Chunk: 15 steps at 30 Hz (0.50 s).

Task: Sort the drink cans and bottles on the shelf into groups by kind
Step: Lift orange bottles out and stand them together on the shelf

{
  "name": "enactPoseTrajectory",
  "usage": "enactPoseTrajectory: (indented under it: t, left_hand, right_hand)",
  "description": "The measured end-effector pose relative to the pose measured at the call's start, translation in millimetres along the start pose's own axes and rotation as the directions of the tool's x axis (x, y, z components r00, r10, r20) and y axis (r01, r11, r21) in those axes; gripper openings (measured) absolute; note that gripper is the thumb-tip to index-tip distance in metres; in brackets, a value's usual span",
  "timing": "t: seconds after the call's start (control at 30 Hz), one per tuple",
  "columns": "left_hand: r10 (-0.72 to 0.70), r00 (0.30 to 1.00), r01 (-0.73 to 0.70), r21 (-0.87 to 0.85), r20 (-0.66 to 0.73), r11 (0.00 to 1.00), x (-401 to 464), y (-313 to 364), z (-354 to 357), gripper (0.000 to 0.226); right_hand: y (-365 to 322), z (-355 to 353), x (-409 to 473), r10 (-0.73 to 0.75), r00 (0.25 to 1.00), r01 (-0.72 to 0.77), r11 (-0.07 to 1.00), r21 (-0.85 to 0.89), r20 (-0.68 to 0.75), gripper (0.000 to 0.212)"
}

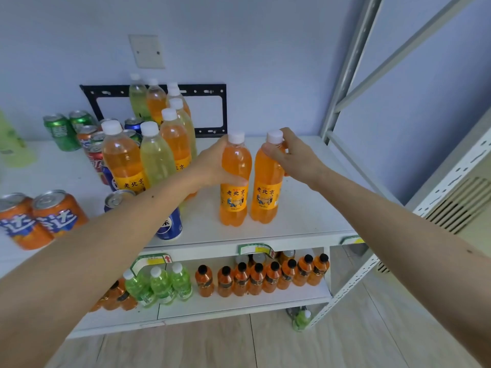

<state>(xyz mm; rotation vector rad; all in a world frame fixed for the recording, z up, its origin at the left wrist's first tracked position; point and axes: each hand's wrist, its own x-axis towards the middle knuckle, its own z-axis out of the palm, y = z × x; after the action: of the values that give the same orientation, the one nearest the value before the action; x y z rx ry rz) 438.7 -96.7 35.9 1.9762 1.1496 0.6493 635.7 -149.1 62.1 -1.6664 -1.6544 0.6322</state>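
Left hand point(212, 166) grips one orange bottle point(233, 197); right hand point(295, 155) grips its neighbour point(267, 197) on the shelf point(305, 216).

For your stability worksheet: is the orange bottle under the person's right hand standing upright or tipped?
Upright: the orange plastic bottle stands base-down on the white shelf, white cap topmost, right hand gripping its neck.

A black metal mounting bracket point(212, 112) with slots and holes stands against the pale blue wall point(265, 49) behind the shelf. Above it a square off-white blank cover plate point(146, 51) with two screws sits on the wall. At the right, a light grey perforated steel rack frame point(348, 65) rises with diagonal braces. Beside it is an off-white louvred unit point(462, 205) with dark vent slots. Below lies a light wood-plank floor point(265, 346). Green-edged price tag holders point(255, 249) clip to the shelf's front edge.
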Motion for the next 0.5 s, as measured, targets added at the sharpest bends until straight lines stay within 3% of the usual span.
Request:
enactPoseTrajectory:
  t: [0.27,0.5]
  left_hand:
    - [-0.008,1.0,0.01,0.066,-0.03,0.998,-14,4,-7,0.1]
    - [0.021,0.991,-0.005,0.119,-0.135,0.993,-38,14,-39,0.095]
  right_hand:
    - [-7,-8,3,-0.05,0.998,0.047,0.995,-0.086,-0.034,0.049]
    - [-45,-21,20,-0.252,0.964,0.242,0.963,-0.118,-0.082,0.051]
